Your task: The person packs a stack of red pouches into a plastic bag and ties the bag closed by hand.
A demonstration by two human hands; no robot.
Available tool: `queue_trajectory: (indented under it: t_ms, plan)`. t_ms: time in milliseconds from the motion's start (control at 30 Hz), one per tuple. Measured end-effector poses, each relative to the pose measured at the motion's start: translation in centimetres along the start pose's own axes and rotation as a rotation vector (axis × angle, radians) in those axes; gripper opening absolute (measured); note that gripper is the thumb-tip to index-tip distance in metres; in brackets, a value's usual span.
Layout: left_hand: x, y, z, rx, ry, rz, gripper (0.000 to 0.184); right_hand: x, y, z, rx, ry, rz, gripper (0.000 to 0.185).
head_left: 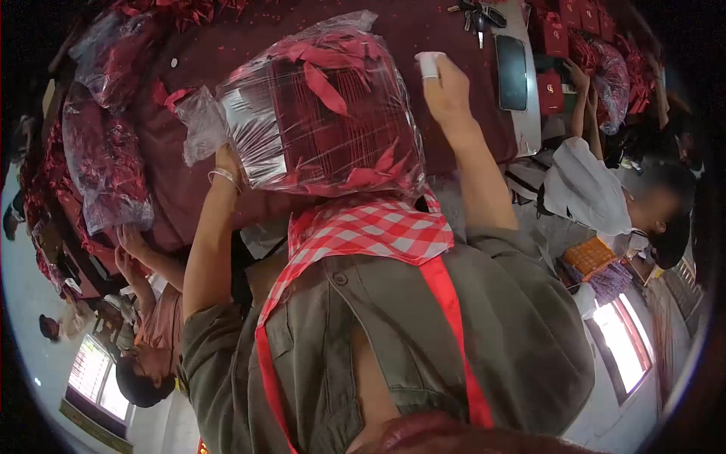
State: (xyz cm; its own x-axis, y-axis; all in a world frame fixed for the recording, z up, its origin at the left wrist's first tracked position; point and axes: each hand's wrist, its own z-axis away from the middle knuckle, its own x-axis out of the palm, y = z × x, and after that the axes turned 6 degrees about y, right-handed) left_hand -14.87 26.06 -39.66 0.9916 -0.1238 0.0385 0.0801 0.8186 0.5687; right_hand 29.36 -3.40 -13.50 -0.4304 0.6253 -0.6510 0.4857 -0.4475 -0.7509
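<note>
In front of my chest a clear plastic bag (249, 125) is packed with dark red folded items and loose red ribbons (325, 87). It lies on the dark red table cover. At the bag's left end, my left hand (228, 160) grips the plastic beside its bunched end; most of the fingers are hidden by the film. To the right of the bag, apart from it, my right hand (448, 91) is raised over the table with its fingers curled in. A white wrap (429, 64) covers one fingertip. Whether anything sits inside that hand is hidden.
More filled plastic bags (106, 159) lie at the left, by a person (155, 348) with both hands there. A phone (511, 73) and keys (479, 19) rest at the right table edge. Another person (586, 185) handles red boxes (550, 91) and ribbons beyond.
</note>
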Motion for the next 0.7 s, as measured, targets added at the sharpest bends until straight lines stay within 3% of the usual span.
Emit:
queue_trajectory:
  t_ms: [100, 133, 267, 333, 400, 433, 500, 567, 633, 667, 700]
  plan:
    - [2.0, 1.4, 2.5, 0.182, 0.012, -0.394, 0.035, -1.8, -3.4, -0.1, 0.015, 0.140, -0.612, 0.031]
    - [1.4, 0.8, 2.1, 0.181, 0.014, -0.388, 0.035, -1.6, -3.9, 0.4, -0.068, 0.125, -0.623, 0.033]
    - [4.5, 1.6, 7.8, 0.767, -0.143, -0.701, 0.035, -0.9, -3.9, 4.3, -0.257, -0.018, -0.491, 0.048]
    - [7.2, 2.1, 12.1, 1.050, -0.233, -0.860, 0.035, -1.6, -3.1, 5.8, -0.236, -0.074, -0.455, 0.055]
    - [11.4, 3.6, 17.5, 1.233, -0.121, -0.862, 0.034, -1.8, -2.5, 6.9, -0.185, -0.097, -0.476, 0.060]
    - [13.5, 4.4, 19.4, 0.762, -0.161, -0.299, 0.033, -2.4, -2.7, 7.3, -0.233, -0.140, -0.427, 0.066]
    - [12.1, 4.0, 17.0, 0.431, -0.317, 0.002, 0.034, -2.9, -3.8, 8.9, -0.231, -0.103, -0.467, 0.069]
    - [11.5, 3.9, 17.4, 0.527, -0.346, -0.164, 0.034, -2.2, -3.9, 10.0, -0.214, -0.067, -0.502, 0.072]
    - [10.9, 3.0, 15.8, 0.276, -0.319, 0.097, 0.037, 1.4, -3.7, 10.7, 0.063, 0.141, -0.766, 0.075]
    - [9.2, 1.4, 14.1, 0.441, -0.451, -0.084, 0.039, 2.9, -3.5, 10.9, 0.212, 0.257, -0.895, 0.077]
    - [9.9, 2.0, 16.5, 0.973, -0.422, -0.633, 0.039, 3.7, -3.4, 9.6, 0.267, 0.250, -1.034, 0.074]
